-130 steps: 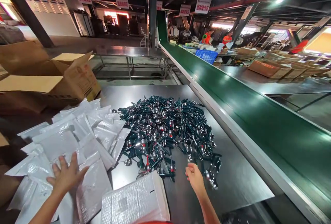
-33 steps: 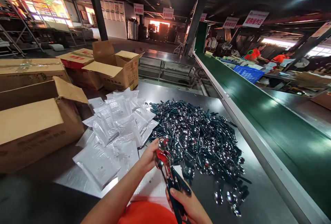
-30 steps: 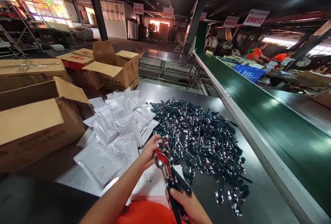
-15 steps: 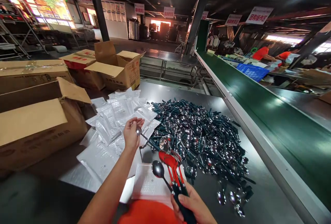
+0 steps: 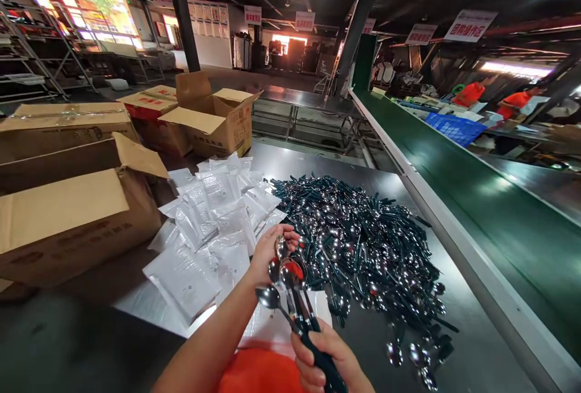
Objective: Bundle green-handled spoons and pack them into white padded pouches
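Observation:
My right hand [image 5: 324,353] is closed around the dark handles of several spoons [image 5: 313,332], their shiny metal bowls pointing up and away. One spoon bowl [image 5: 269,296] sticks out to the left of the bunch. Behind the bowls, my left hand [image 5: 267,254] curls its fingers about the topmost spoon bowl [image 5: 281,247]; its thumb is largely hidden. A large heap of dark-handled spoons [image 5: 358,241] lies just beyond, on the metal table [image 5: 472,296]. Beneath the bunch is a white padded pouch [image 5: 267,326], partly covered by my arm and the spoons.
White padded pouches [image 5: 213,199] are piled left of the spoons. Open cardboard boxes [image 5: 68,211] stand further left, another box [image 5: 222,120] behind. A green conveyor belt [image 5: 454,157] with a raised rim runs along the right. People in orange work beyond it.
My left hand has moved right with a spoon, from over the white pouches to the bowls of the bunch. My right hand stays around the handles. The view has shifted slightly.

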Tool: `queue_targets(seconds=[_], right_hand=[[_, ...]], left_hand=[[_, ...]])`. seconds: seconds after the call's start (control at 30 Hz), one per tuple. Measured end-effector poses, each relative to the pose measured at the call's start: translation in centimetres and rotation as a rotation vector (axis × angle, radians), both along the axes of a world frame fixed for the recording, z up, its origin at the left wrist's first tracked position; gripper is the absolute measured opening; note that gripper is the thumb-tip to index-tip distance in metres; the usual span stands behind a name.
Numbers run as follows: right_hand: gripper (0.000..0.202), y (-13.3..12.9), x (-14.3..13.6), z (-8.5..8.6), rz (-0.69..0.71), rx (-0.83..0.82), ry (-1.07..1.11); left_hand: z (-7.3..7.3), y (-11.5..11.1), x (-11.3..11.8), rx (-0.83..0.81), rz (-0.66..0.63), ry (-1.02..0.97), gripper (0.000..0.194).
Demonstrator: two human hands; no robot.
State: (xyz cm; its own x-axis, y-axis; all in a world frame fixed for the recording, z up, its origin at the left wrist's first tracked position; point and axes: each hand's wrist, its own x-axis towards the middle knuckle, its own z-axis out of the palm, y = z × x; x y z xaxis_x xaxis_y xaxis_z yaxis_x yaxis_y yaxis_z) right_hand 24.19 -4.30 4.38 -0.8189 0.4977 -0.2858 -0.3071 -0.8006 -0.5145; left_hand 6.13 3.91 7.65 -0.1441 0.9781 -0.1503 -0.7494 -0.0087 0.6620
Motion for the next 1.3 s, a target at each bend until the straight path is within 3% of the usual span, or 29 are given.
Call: queue_targets(seconds=[0.1, 0.3, 0.43, 0.6, 0.7, 0.87, 1.0, 1.13, 1.3], right_hand=[[0.036, -0.2, -0.1, -0.5, 0.015, -0.036, 0.003], [0.034, -0.4, -0.6, -0.8, -0.017, -0.069, 0.014], [0.030, -0.4, -0.3, -0.3, -0.005, -0.032, 0.051], [0.048, -0.3, 1.7, 0.3, 0.108, 0.045, 0.003], [0.051, -0.1, 2.5, 0.8, 0.068, 0.095, -0.002], [0.040, 0.9, 1.3, 1.6, -0.168, 0.111, -0.044], [0.041, 1.6, 0.2, 1.6, -0.220, 0.036, -0.034], [0.034, 1.5, 0.2, 0.8, -0.235, 0.054, -0.026], [0.054, 1.0, -0.2, 0.0, -0.243, 0.179, -0.257]], left_hand=[[-0.1, -0.1, 0.0, -0.024, -0.067, -0.041, 0.045], [-0.6, -0.7, -0.2, 0.047, -0.040, -0.166, 0.039], [-0.6, -0.6, -0.8, 0.076, -0.059, -0.071, 0.034], [-1.1, 0.7, -4.3, 0.088, 0.228, 0.030, 0.040], [-1.9, 0.6, -5.3, 0.077, 0.292, 0.076, 0.041], [-2.8, -1.7, -1.3, 0.049, 0.073, 0.126, 0.043], [-2.1, -3.5, 1.7, 0.099, -0.023, 0.041, 0.056], [-1.7, -4.0, 2.0, 0.093, -0.015, 0.055, 0.049], [-2.4, -3.3, 1.7, -0.005, 0.161, 0.417, 0.020]])
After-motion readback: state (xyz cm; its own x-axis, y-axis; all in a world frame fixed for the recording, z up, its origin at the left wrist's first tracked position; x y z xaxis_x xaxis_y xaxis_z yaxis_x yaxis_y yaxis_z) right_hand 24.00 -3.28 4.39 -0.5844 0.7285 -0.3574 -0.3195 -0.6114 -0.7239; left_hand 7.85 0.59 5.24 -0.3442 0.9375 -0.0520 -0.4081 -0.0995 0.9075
